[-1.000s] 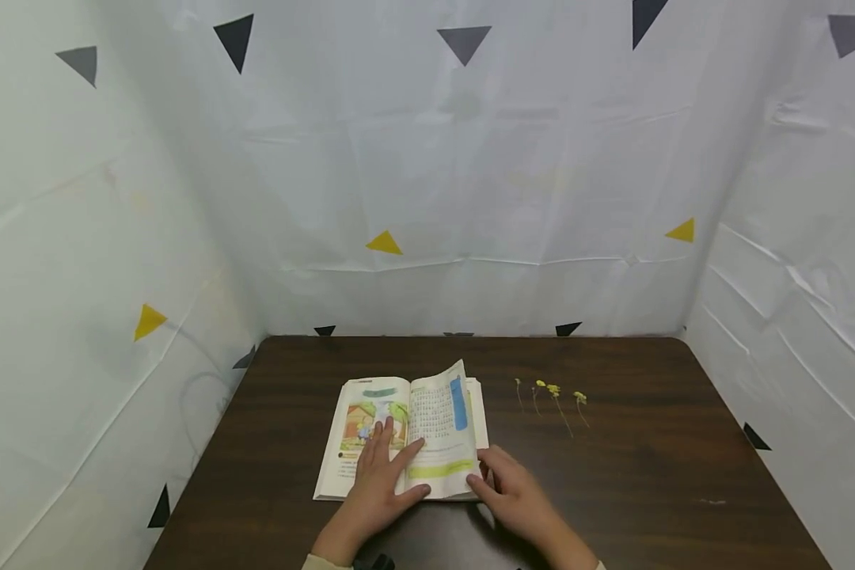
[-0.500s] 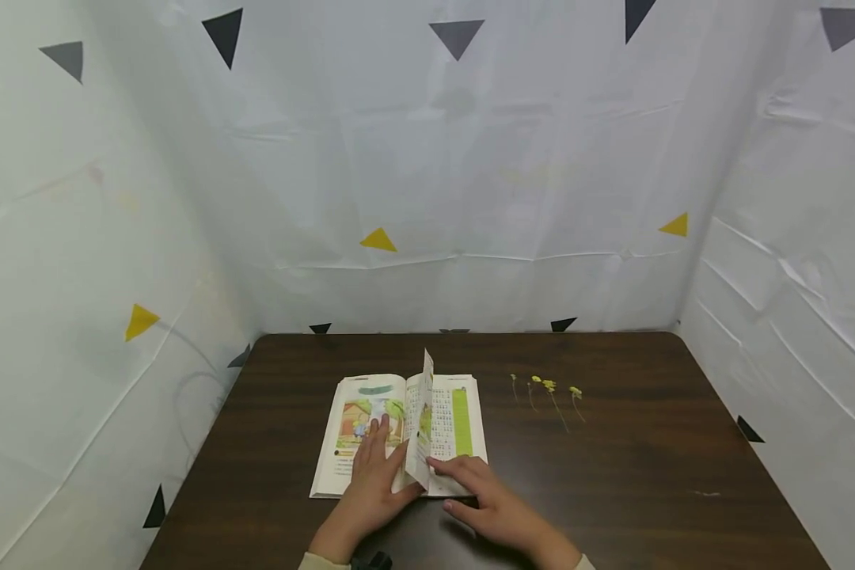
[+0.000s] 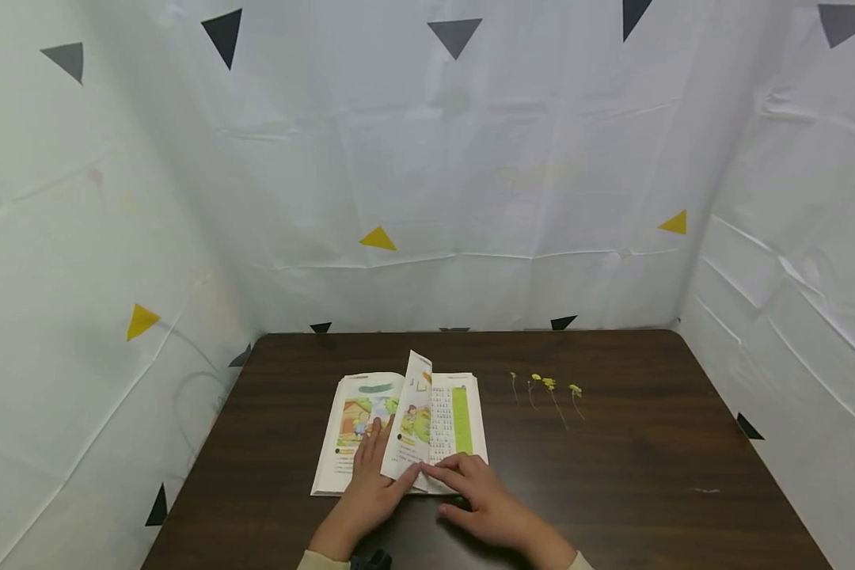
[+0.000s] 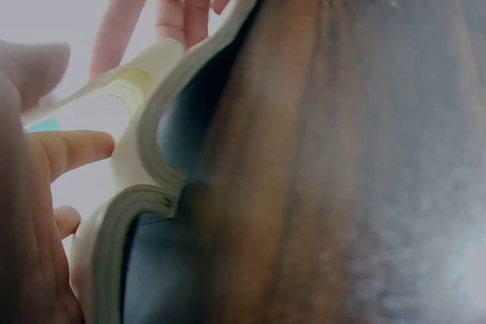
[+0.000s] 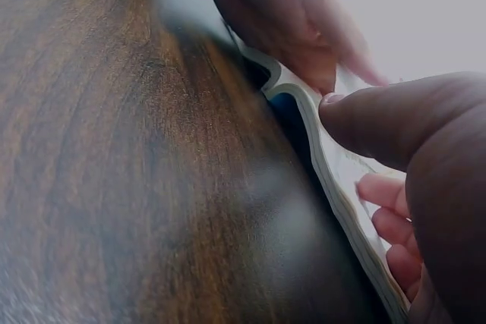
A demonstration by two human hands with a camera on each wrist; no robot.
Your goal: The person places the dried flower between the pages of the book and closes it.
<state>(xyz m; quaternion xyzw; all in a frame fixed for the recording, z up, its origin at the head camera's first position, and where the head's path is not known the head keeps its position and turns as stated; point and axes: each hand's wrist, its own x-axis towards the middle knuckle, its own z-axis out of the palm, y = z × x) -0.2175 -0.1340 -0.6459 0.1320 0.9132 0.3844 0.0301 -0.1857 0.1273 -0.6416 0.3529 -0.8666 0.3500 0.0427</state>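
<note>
An open book (image 3: 472, 408) with printed pictures and text lies on the dark table. My left hand (image 3: 369, 492) rests on its left page with the fingers spread. A single lifted leaf (image 3: 413, 423) leans leftward from the spine, overlapping my left fingers in the head view. My right hand (image 3: 490, 507) reaches over the lower right page, its index fingertip at the foot of the leaf, close to my left thumb. In the right wrist view, my right thumb (image 5: 380, 123) stands apart from the fingers. The left wrist view shows the book's thick curved page edges (image 4: 156, 138).
Several small yellow flowers (image 3: 550, 385) on thin stems lie on the table (image 3: 648, 443) right of the book. A white sheet (image 3: 513, 158) with triangles encloses the table at the back and sides. A dark band (image 3: 372, 560) sits by my left wrist.
The leaf has swung from the right side over toward the left, uncovering a page with a green stripe. My right hand has moved left with it and let its edge go; my left hand stays.
</note>
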